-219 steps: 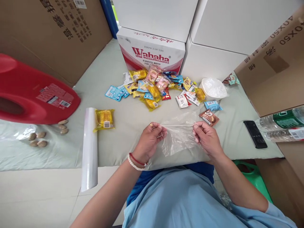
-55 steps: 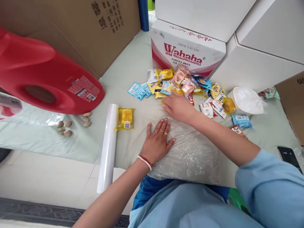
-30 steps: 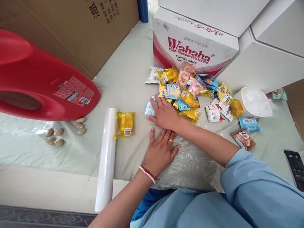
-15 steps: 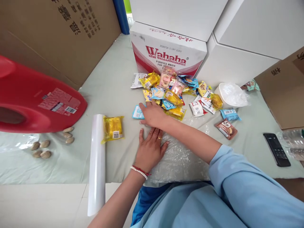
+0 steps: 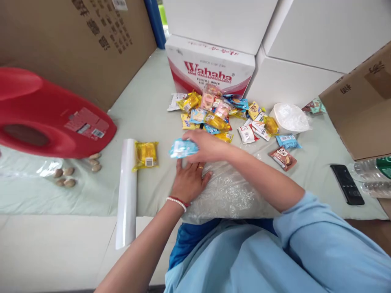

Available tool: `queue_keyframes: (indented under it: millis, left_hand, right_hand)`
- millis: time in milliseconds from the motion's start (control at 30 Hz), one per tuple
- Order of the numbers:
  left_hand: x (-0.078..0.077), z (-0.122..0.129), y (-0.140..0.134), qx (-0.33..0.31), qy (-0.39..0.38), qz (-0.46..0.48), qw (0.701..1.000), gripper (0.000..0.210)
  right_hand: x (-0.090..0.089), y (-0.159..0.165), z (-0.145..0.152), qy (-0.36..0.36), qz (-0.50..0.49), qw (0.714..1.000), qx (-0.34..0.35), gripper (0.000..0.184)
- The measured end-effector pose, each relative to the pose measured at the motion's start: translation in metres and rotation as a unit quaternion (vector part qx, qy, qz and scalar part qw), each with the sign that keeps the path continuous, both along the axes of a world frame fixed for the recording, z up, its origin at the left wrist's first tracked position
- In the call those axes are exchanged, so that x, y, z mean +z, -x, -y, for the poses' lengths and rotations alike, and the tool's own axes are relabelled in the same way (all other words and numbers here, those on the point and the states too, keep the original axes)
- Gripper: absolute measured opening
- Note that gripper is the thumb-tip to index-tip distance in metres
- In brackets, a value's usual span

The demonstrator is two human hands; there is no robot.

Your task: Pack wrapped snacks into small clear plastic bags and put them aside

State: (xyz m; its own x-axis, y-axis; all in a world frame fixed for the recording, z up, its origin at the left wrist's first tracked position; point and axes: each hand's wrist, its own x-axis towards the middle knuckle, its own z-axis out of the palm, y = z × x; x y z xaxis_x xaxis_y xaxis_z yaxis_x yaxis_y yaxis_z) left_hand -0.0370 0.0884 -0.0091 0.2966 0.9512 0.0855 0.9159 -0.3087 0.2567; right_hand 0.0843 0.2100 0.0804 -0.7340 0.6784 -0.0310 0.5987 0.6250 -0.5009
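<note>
My right hand (image 5: pixel 206 145) is closed on a light blue snack packet (image 5: pixel 183 148), gripping its right end; the packet is slightly blurred. Just below it, my left hand (image 5: pixel 190 179) lies flat on the green cloth with its fingers spread, partly covered by my right hand. Behind both hands is a heap of small wrapped snacks, among them a yellow packet (image 5: pixel 216 121) and a pink one (image 5: pixel 222 110). Left of my hands, another yellow snack packet (image 5: pixel 146 156) rests by itself against a white roll (image 5: pixel 126 195).
A red jug (image 5: pixel 55 118) lies at the left, near several brown nuts (image 5: pixel 69 182). A Wahaha carton (image 5: pixel 210 73) stands behind the heap. To the right are a white bowl (image 5: pixel 276 118), a brown snack packet (image 5: pixel 282 158), a black phone (image 5: pixel 347 184) and clear bottles (image 5: pixel 366 169).
My right hand has closed on the light blue packet, which lay flat under its fingers, and lifted it. My left hand stays on the cloth. The camera view has shifted slightly.
</note>
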Motion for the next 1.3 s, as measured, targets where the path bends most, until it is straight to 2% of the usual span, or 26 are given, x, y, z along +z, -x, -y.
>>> queue_keyframes:
  millis: [67,133,200,267,400,533,667,800,933,1100,1300]
  left_hand:
    - [0.000,0.001,-0.001,0.000,0.000,0.003,1.000,0.058]
    - [0.000,0.001,-0.001,-0.001,-0.003,0.006,1.000,0.060]
    - [0.000,0.000,-0.001,-0.002,-0.001,0.009,1.000,0.063]
    - [-0.001,0.000,-0.002,-0.001,0.002,0.009,1.000,0.064]
    - [0.000,0.000,-0.002,0.002,0.005,0.000,1.000,0.065]
    - [0.000,-0.001,-0.003,0.006,0.010,-0.014,1.000,0.066]
    - [0.000,-0.002,-0.004,0.017,0.014,-0.020,1.000,0.068]
    - [-0.001,-0.002,-0.005,0.021,0.017,-0.011,1.000,0.069]
    - [-0.002,-0.002,-0.006,0.026,0.018,0.003,1.000,0.068]
    - [-0.004,-0.002,-0.006,0.031,0.016,0.005,0.999,0.068]
    - [-0.004,-0.002,-0.007,0.033,0.006,0.008,0.999,0.068]
  right_hand:
    - [0.007,-0.045,0.011,0.043,-0.025,0.999,-0.004,0.057]
    - [0.006,-0.086,0.023,0.065,-0.005,0.997,-0.029,0.058]
    - [-0.002,-0.115,0.037,0.078,0.030,0.995,-0.045,0.063]
    - [-0.014,-0.129,0.054,0.076,0.054,0.995,-0.037,0.068]
    - [-0.037,-0.129,0.082,0.026,0.099,0.994,-0.028,0.072]
    - [-0.048,-0.129,0.094,0.003,0.099,0.993,-0.060,0.072]
    - [-0.048,-0.131,0.101,-0.009,0.101,0.990,-0.097,0.066]
    - [-0.041,-0.122,0.105,-0.027,0.152,0.980,-0.124,0.064]
    - [-0.035,-0.112,0.104,-0.045,0.196,0.975,-0.098,0.060]
    - [-0.035,-0.121,0.099,-0.064,0.189,0.979,-0.044,0.064]
    - [-0.044,-0.129,0.101,-0.065,0.138,0.986,-0.060,0.064]
